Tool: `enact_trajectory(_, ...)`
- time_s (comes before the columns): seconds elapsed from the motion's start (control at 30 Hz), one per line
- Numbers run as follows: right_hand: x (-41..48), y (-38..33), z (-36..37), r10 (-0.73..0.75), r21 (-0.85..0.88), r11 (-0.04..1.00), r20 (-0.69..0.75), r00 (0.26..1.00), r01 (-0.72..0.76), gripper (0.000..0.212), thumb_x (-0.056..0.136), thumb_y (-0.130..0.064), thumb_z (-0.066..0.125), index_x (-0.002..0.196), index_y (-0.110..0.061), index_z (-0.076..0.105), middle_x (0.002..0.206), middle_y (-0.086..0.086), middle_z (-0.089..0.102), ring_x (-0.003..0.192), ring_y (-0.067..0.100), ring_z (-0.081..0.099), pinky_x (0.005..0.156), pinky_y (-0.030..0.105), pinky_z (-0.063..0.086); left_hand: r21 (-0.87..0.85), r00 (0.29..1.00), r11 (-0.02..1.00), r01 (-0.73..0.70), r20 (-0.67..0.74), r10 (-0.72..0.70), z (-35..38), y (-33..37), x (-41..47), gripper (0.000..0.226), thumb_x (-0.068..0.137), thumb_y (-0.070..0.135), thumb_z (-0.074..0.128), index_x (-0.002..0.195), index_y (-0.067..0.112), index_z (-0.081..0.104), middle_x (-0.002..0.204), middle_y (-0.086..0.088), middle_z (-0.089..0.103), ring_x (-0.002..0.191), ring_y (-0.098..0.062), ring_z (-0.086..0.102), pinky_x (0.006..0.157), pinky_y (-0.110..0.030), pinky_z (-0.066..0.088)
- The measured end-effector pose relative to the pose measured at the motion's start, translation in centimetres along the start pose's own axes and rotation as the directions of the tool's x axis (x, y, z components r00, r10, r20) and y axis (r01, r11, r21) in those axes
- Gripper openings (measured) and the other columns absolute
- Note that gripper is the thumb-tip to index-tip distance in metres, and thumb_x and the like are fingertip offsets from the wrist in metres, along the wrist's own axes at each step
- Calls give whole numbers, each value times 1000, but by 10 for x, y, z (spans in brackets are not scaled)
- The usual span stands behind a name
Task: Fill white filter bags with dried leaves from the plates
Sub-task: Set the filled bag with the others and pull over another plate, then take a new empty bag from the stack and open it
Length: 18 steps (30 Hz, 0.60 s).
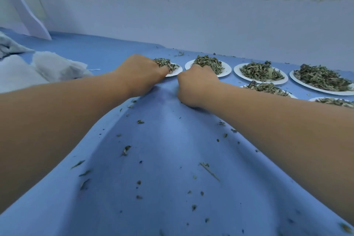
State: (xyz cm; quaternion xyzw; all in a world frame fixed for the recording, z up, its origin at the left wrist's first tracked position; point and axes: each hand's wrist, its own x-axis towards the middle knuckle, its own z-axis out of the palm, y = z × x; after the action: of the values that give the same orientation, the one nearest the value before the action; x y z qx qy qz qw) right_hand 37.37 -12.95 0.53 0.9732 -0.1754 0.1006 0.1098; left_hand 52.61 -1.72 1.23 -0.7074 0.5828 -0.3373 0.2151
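Note:
Several white plates of dried green leaves stand in rows at the right. My left hand (139, 74) reaches knuckles-up to the leftmost plate (175, 73), its fingertips at the near edge of that leaf pile (165, 63). My right hand (197, 86) is curled into a fist on the blue cloth (162, 159), just in front of the second plate (228, 69) and its leaves (209, 62). Both palms face down, so anything held is hidden. A heap of white filter bags (57, 69) lies at the left, apart from both hands.
More leaf plates (261, 72) (321, 80) sit further right, with two in a nearer row (268, 87). Leaf crumbs are scattered over the cloth between my forearms. A pale wall panel (191, 25) closes the back, and a curved white sheet (24, 11) leans at the far left.

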Motion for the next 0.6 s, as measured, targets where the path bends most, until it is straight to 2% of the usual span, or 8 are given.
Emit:
enact_trajectory(0.07,-13,0,-7,-9,75,997,-50,999,12,8,86,-14,46,88,-18,40,73,-1,36,89,27,42,76,38,30,-34,1000,999,-3,-17,2,-14,5,-21,28,83,8,51,90,21,27,61,4,29,61,-27,41,48,-31,22)
enact_trajectory(0.17,-41,0,-18,51,209,977,-80,996,-33,28,85,-9,46,113,-13,46,74,0,41,85,31,47,62,37,28,-113,998,994,-6,-56,0,-37,18,-54,22,83,10,49,90,21,32,66,2,45,68,-30,48,51,-32,27)
enact_trajectory(0.23,-61,-1,-28,82,222,972,-21,996,-75,40,86,-10,46,126,-14,46,76,1,42,77,28,45,59,36,27,-146,993,989,-21,-115,4,-52,28,-74,19,81,9,53,91,19,40,75,-3,59,73,-32,57,51,-31,24)
enact_trajectory(0.33,-87,-6,-41,131,267,954,46,990,-138,46,87,-14,45,133,-18,43,81,2,47,70,23,47,55,34,29,-204,989,978,-49,-149,18,-73,47,-102,25,81,8,52,89,22,33,80,-4,61,80,-32,59,54,-33,25)
enact_trajectory(0.47,-119,-19,-48,173,326,924,105,979,-198,47,88,-19,47,135,-21,41,94,4,57,90,31,56,67,36,38,-278,969,955,-100,-245,30,-111,72,-130,28,82,8,55,87,22,30,76,-6,61,77,-33,57,54,-33,24)
enact_trajectory(0.6,-151,-26,-53,192,403,880,180,965,-251,49,92,-20,52,140,-17,40,102,12,60,91,31,54,69,36,39,-329,939,933,-145,-342,25,-152,99,-154,28,78,2,61,83,18,38,67,-6,58,68,-32,55,51,-32,27)
